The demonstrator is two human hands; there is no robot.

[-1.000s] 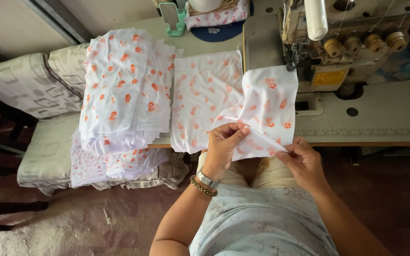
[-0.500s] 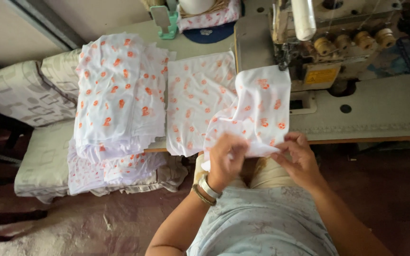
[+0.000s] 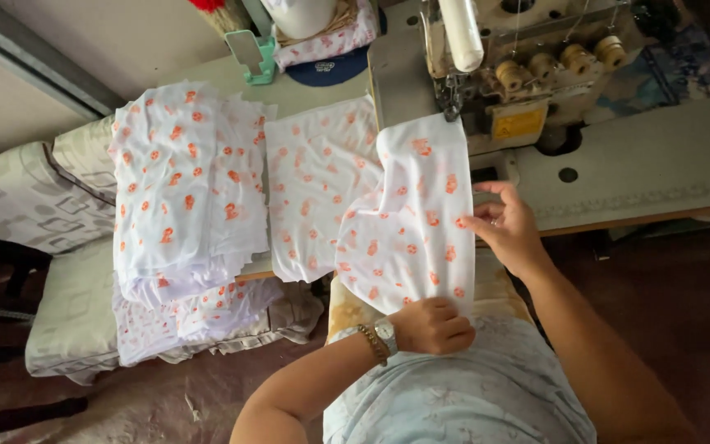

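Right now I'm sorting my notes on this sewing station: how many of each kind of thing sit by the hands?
Cloth piece held in both hands: 1
Flat cloth piece on the table: 1
Stack of printed cloth: 1
Sewing machine: 1
Cushions on the bench: 2
Hands, left hand and right hand: 2
Total: 8

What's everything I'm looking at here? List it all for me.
Fabric piece: one, white with orange print, stretched from the sewing machine to the lap.
Second piece: one, same print, flat on the table to its left.
Fabric stack: one pile, same print, at the table's left end.
Sewing machine: one, grey-beige, top centre.
Table: one, pale grey.
Cushions: patterned grey, far left.
Watch: one, silver, on the left wrist.
Left hand: gripping the fabric piece's lower edge.
Right hand: fingers on its right edge.
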